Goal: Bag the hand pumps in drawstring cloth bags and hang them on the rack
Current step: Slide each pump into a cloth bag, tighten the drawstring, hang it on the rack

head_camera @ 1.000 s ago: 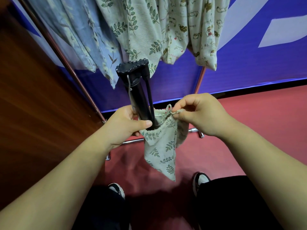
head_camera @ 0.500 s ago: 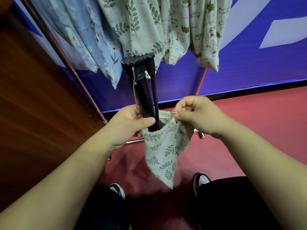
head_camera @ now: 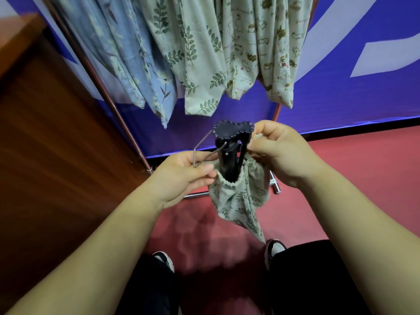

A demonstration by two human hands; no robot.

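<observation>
1. Hand pump (head_camera: 228,160): a black, smooth tube standing upright between my hands. Its lower part is sunk in a cloth bag (head_camera: 238,201) and its upper part sticks out. A flat dark plate with a scalloped edge caps it, and a thin bent metal wire (head_camera: 194,156) juts out to its left.
2. The bag is soft, pale, crumpled fabric printed with green leaf sprigs. Its gathered mouth rings the hand pump, and its loose bottom corner hangs down to a point.
3. My left hand (head_camera: 181,176) grips the left side of the bag's mouth, thumb pressed to the rim just beside the tube.
4. My right hand (head_camera: 279,153) pinches the right side of the rim with curled fingers; a bit of pale cord (head_camera: 258,137) shows at the fingertips.
5. Straight ahead stands a rack with a copper-coloured pole (head_camera: 109,96) and a shiny base bar (head_camera: 195,196) on the red floor (head_camera: 341,178).
6. Other bags hang from it above the pump: blue floral ones (head_camera: 127,64), a leaf-print one (head_camera: 193,64) and cream animal-print ones (head_camera: 272,53).
7. Behind is a blue and white banner (head_camera: 341,98); to my left is a brown wooden surface (head_camera: 45,133). Below are my shoes (head_camera: 164,260).
</observation>
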